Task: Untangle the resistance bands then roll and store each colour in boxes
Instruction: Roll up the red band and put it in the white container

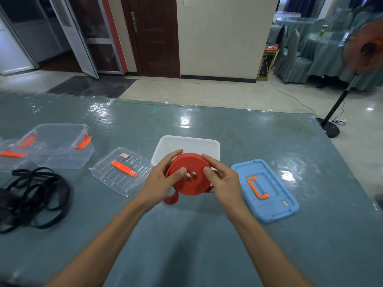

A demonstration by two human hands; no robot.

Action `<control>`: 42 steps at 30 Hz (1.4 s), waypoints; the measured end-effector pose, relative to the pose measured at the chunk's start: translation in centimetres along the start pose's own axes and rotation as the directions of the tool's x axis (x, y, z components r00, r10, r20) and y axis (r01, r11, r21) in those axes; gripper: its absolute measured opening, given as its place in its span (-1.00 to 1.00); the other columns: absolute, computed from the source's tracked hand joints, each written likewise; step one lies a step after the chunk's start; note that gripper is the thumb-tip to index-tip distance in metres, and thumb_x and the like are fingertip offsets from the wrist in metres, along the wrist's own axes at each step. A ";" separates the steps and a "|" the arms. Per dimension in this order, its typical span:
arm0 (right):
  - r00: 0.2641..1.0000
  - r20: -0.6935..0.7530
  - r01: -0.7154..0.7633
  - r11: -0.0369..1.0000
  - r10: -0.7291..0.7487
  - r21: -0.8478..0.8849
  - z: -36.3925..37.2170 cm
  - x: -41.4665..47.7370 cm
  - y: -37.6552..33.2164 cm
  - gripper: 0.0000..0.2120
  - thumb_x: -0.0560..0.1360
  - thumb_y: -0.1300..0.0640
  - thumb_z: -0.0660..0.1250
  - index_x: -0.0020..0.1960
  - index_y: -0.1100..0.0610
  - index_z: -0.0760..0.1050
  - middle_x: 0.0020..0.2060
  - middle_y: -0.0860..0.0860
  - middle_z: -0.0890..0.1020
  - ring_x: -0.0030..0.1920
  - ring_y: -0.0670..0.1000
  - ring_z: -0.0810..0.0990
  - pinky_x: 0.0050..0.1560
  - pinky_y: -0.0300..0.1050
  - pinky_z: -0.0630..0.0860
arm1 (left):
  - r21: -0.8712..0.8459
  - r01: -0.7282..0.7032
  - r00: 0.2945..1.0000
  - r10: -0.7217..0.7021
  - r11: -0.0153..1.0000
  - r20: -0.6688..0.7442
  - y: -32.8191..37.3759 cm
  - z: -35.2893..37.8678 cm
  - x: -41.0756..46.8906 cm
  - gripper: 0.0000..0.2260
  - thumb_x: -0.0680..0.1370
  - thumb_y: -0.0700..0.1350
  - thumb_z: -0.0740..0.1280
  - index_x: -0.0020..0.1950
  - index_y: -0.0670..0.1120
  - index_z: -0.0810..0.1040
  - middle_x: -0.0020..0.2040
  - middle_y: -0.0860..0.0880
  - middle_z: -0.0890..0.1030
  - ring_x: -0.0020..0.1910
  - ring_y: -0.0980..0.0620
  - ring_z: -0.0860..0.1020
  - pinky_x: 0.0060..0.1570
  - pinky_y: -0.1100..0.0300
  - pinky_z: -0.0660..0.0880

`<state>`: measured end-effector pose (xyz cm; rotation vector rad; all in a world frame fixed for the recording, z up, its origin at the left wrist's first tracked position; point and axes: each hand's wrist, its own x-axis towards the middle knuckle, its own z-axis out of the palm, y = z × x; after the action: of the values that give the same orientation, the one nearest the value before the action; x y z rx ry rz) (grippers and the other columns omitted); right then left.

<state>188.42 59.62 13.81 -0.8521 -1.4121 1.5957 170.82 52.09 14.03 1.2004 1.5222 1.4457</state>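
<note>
Head view looks down on a red band roll held just above the desk, directly in front of the open white box. The left hand and right hand both grip it. Fingers curl round the rim on either side and each thumb presses on the flat face near the middle, so neither hand is free. A loose tail of the same red band hangs out below the roll by the left palm, not yet wound in. The blue lid lies flat just right of the box and a clear lid lies to its left. Further left sit the clear boxes with orange latches. A tangle of black bands lies on the desk at the left edge, seemingly not yet sorted.

The main risk, as I judge it, is the coil springing open. Stretchy rubber wound this tightly wants to unwind, and if either thumb lifts while the tail is free, the outer turns could slacken and the roll flop apart. Lowering it into the box with the tail dangling could also catch the tail on the rim, leaving it draped outside and in the way of the lid
</note>
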 end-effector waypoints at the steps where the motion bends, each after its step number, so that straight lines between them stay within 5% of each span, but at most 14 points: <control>1: 0.998 -0.047 -0.027 0.998 0.030 0.063 0.6 -0.3 0.4 -0.68 0.59 0.21 0.36 0.20 -0.17 0.64 0.02 -0.05 0.73 0.04 0.06 0.71 -0.16 0.10 0.70 | 0.009 -0.014 0.998 0.015 1.000 -0.054 -0.2 0.5 -0.1 -0.62 0.58 0.00 0.40 0.40 0.18 0.49 0.22 0.19 0.63 0.17 0.17 0.62 0.12 0.33 0.54; 5: 0.997 -0.072 -0.021 0.999 0.024 0.039 2.1 -1.4 2.2 -0.66 0.61 0.15 0.35 0.31 -0.17 0.57 0.14 -0.08 0.68 0.10 -0.01 0.68 -0.04 0.14 0.69 | -0.069 -0.020 0.982 0.007 0.997 -0.187 -1.0 1.8 -0.4 -0.76 0.65 -0.07 0.32 0.31 0.12 0.57 0.14 0.18 0.67 0.07 0.21 0.64 -0.01 0.37 0.54; 9: 0.970 0.142 0.236 0.907 -0.198 -0.349 0.5 -0.9 2.1 -0.58 0.60 0.12 0.36 0.43 -0.11 0.47 0.28 -0.18 0.57 0.30 -0.12 0.54 0.31 -0.06 0.52 | -0.035 0.036 0.996 -0.039 0.999 -0.081 -1.2 0.5 -0.2 -0.77 0.65 -0.11 0.31 0.30 0.04 0.60 0.16 0.05 0.68 0.07 0.06 0.64 0.07 0.19 0.56; 11: 0.960 0.207 0.254 0.894 -0.188 -0.369 0.1 -0.2 1.8 -0.63 0.60 0.18 0.35 0.39 -0.02 0.53 0.29 -0.15 0.59 0.33 -0.13 0.52 0.37 -0.06 0.46 | -0.016 0.024 1.000 -0.024 1.000 0.000 -1.2 0.2 -0.2 -0.76 0.65 -0.15 0.32 0.30 0.02 0.60 0.18 0.05 0.68 0.10 0.11 0.64 0.08 0.26 0.54; 15: 0.998 0.018 0.068 0.978 -0.066 -0.197 0.8 0.3 1.8 -0.70 0.60 0.22 0.35 0.26 -0.06 0.61 0.16 -0.11 0.69 0.18 -0.04 0.65 0.26 0.13 0.56 | -0.014 0.043 0.996 -0.043 0.999 -0.076 -1.4 0.9 -0.1 -0.72 0.63 -0.07 0.36 0.32 0.17 0.58 0.12 0.09 0.69 0.01 0.12 0.65 -0.01 0.22 0.59; 18: 0.990 -0.141 -0.018 0.997 0.007 -0.074 1.9 0.2 2.4 -0.72 0.60 0.20 0.36 0.24 -0.06 0.63 0.05 -0.11 0.73 0.03 0.02 0.71 0.13 0.17 0.63 | -0.047 0.001 0.978 -0.011 0.999 -0.207 -2.3 1.9 -0.2 -0.72 0.61 -0.03 0.37 0.32 0.16 0.57 0.15 0.22 0.67 0.12 0.23 0.63 0.06 0.36 0.54; 22: 0.989 -0.149 -0.026 0.985 0.001 -0.170 2.9 -0.2 3.7 -0.71 0.60 0.16 0.34 0.29 -0.06 0.59 0.10 -0.14 0.70 0.08 -0.07 0.67 0.20 0.09 0.59 | -0.084 0.006 0.972 -0.025 0.996 -0.232 -3.9 1.9 -0.3 -0.78 0.63 -0.02 0.33 0.26 0.16 0.61 0.16 0.16 0.68 0.16 0.20 0.62 0.08 0.39 0.52; 26: 0.981 0.192 0.145 0.785 -0.035 -0.603 1.8 -0.3 4.6 -0.23 0.51 -0.09 0.45 0.60 -0.02 0.17 0.55 -0.15 0.27 0.52 -0.19 0.21 0.53 -0.17 0.22 | -0.093 0.073 0.978 -0.090 0.993 -0.190 -4.6 0.3 0.9 -0.78 0.64 -0.14 0.33 0.18 0.14 0.65 0.12 0.13 0.71 0.14 0.17 0.64 0.08 0.37 0.52; 29: 0.923 0.384 0.286 0.596 0.040 -0.750 1.4 0.5 5.4 0.12 0.38 -0.25 0.49 0.64 -0.01 -0.18 0.61 -0.20 -0.12 0.57 -0.21 -0.13 0.52 -0.30 -0.03 | -0.052 0.123 0.984 -0.129 0.991 -0.120 -4.9 -0.8 2.3 -0.80 0.64 -0.17 0.33 0.22 0.03 0.64 0.12 0.09 0.71 0.14 0.12 0.65 0.12 0.31 0.54; 36: 0.938 0.338 0.328 0.514 -0.077 -0.793 2.5 5.5 5.6 0.07 0.31 -0.23 0.49 0.61 0.09 0.00 0.48 -0.07 0.21 0.44 -0.05 0.20 0.37 -0.28 0.17 | 0.031 0.188 0.982 -0.188 0.982 -0.016 -4.8 -1.4 6.5 -0.78 0.64 -0.16 0.34 0.27 -0.01 0.62 0.11 0.15 0.69 0.06 0.26 0.63 0.03 0.40 0.52; 42: 0.984 0.178 0.165 0.548 -0.031 -0.820 2.3 13.2 6.0 0.03 0.19 -0.37 0.46 0.52 -0.02 0.16 0.37 -0.10 0.31 0.37 -0.03 0.31 0.37 -0.10 0.37 | 0.109 0.166 0.967 -0.140 0.980 -0.214 -6.7 -2.0 12.2 -0.74 0.65 -0.11 0.31 0.34 -0.03 0.57 0.21 0.09 0.64 0.20 0.13 0.59 0.25 0.19 0.50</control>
<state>179.77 70.29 8.60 -1.1611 -2.3518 0.8185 164.11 63.27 8.92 1.0036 1.8287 1.4228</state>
